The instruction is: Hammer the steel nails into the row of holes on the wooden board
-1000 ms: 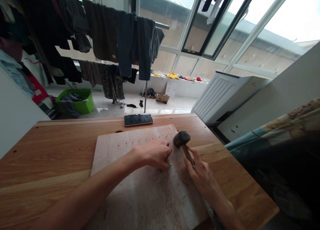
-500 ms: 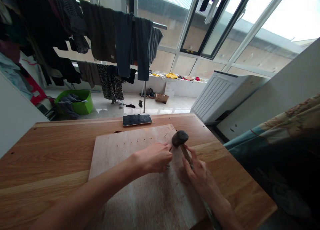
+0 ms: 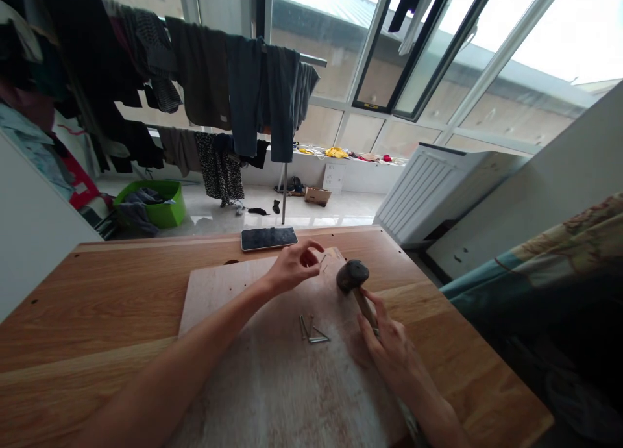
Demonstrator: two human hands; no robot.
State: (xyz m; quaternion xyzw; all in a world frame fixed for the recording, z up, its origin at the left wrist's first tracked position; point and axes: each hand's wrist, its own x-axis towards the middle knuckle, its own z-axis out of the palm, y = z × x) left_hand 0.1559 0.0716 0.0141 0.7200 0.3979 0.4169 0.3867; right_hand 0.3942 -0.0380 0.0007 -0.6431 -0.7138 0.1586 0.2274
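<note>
Window-lined room, drying clothes hung at far left, wooden table beneath the hands. Left hand over the far right part of a pale board: thumb and forefinger curved almost together, a thin nail apparently pinched at their tips. It slants; which end is the point, too small to tell. Just beside it, a second nail, also tilted. Right hand closed lightly round the handle of a hammer, forefinger and thumb running up toward the dark head. Handle's long axis goes diagonally, near right to far left, head end away from the body, by the board's right edge; resting or raised, cannot tell. My judgement: set the nail square to the wood, pinch low, start with light taps, fingertips clear of the strike; a grip farther back on the handle would swing better. Nearer the body, loose nails lie mid-board, one crosswise, others at angles. Beyond the board's far edge, a phone; past the table, a green basin.
</note>
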